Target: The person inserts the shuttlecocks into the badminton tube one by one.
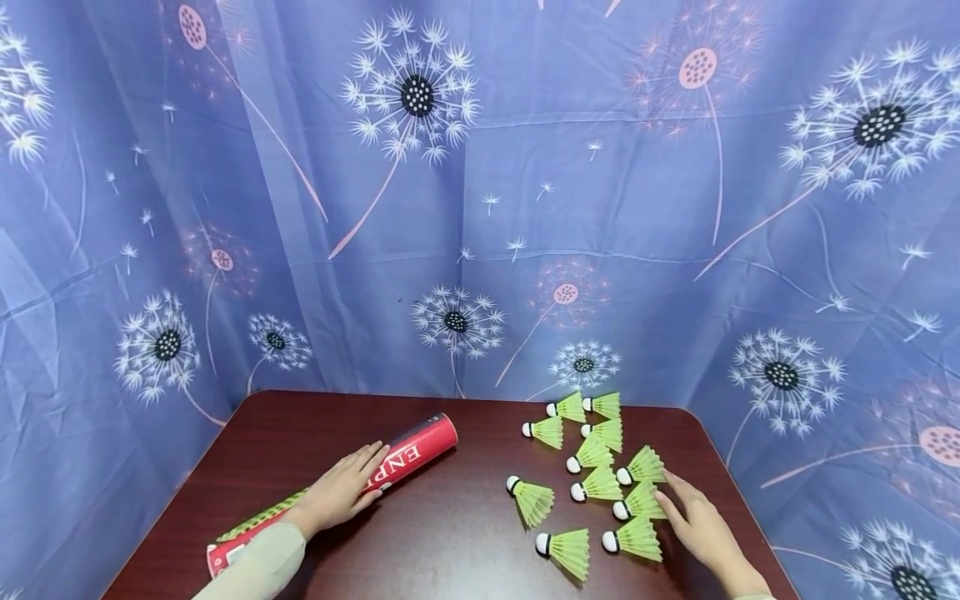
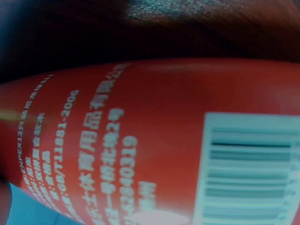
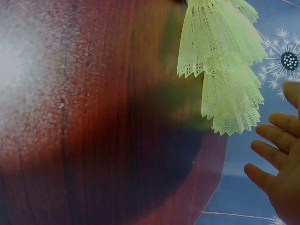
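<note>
A red shuttlecock tube [image 1: 431, 442] with white lettering lies slantwise on the left half of the table. My left hand [image 1: 341, 492] rests on top of it, fingers stretched along its side. In the left wrist view the tube's red wall [image 2: 159, 103], printed with text and a barcode, fills most of the picture. Several yellow-green shuttlecocks with white heads lie to the right. Beside the rightmost ones, such as this shuttlecock [image 1: 637, 539], is my right hand [image 1: 701, 525], fingers extended near the skirts. The right wrist view shows that hand [image 3: 283, 173] with its fingers spread, holding nothing.
The dark red-brown wooden table [image 1: 450, 542] has rounded far corners. A blue-purple curtain [image 1: 510, 208] with dandelion prints hangs behind and around it. One shuttlecock [image 1: 532, 502] lies toward the middle, and others reach the far edge.
</note>
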`<state>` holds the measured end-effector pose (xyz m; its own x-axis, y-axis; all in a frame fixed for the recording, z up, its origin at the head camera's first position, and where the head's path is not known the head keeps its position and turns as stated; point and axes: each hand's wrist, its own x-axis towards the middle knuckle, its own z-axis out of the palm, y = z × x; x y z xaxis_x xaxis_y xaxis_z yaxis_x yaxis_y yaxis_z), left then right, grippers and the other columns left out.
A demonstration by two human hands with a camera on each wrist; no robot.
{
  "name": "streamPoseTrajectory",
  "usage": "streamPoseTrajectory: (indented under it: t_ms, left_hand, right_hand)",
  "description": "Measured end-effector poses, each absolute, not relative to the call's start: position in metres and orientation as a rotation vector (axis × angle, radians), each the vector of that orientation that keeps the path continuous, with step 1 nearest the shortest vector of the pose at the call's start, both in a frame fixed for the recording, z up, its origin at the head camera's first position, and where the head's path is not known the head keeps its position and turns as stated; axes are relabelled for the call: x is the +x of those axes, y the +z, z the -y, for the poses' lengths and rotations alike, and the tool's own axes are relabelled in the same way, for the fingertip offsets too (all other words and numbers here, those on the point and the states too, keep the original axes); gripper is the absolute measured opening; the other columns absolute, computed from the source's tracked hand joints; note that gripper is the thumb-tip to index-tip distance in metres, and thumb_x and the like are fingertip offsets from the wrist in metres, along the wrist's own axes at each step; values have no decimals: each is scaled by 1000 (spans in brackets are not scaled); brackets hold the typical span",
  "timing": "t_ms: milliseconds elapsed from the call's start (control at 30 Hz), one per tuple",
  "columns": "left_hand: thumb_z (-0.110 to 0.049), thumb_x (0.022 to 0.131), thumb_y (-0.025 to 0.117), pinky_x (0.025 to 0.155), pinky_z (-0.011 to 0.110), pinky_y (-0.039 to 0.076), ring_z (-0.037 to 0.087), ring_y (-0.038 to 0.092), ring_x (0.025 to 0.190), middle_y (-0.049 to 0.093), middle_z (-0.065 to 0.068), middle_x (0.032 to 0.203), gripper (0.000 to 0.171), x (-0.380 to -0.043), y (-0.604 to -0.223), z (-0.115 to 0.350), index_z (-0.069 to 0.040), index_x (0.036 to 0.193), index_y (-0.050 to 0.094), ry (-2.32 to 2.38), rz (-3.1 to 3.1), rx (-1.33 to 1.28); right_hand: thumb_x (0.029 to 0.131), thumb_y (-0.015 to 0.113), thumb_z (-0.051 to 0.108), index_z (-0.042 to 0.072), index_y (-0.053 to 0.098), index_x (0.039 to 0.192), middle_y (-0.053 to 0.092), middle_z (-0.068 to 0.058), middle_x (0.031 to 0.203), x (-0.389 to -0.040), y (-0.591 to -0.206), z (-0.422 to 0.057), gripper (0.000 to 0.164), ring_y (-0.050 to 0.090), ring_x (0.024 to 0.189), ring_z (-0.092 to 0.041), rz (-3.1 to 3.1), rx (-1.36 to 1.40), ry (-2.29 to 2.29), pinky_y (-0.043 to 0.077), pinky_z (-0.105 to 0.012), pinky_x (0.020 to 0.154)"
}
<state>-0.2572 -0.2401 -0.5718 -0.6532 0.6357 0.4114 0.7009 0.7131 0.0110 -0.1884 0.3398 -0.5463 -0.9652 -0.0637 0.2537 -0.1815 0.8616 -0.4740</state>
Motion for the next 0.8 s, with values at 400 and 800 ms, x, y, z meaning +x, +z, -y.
streamPoseTrajectory:
  t_ms: [400,800]
  left_hand:
    - [-24,83,74,95,49,48,39,53,120,49,27,135,69,-257,-574,242,8,137,45,-146,2533,-1032]
    - [-26,75,81,93,49,49,39,54,118,51,28,133,77,-255,-574,241,9,135,47,-114,2477,-1052]
  right_hand:
    - [87,68,4,-7,68,110,68,-25,104,-193,-551,-338,25,65,96,-43,2694,254,729,51,-55,79]
    - [80,74,3,-1,74,93,72,-12,83,-197,-555,-339,13,67,72,-21,2657,194,707,54,-40,62]
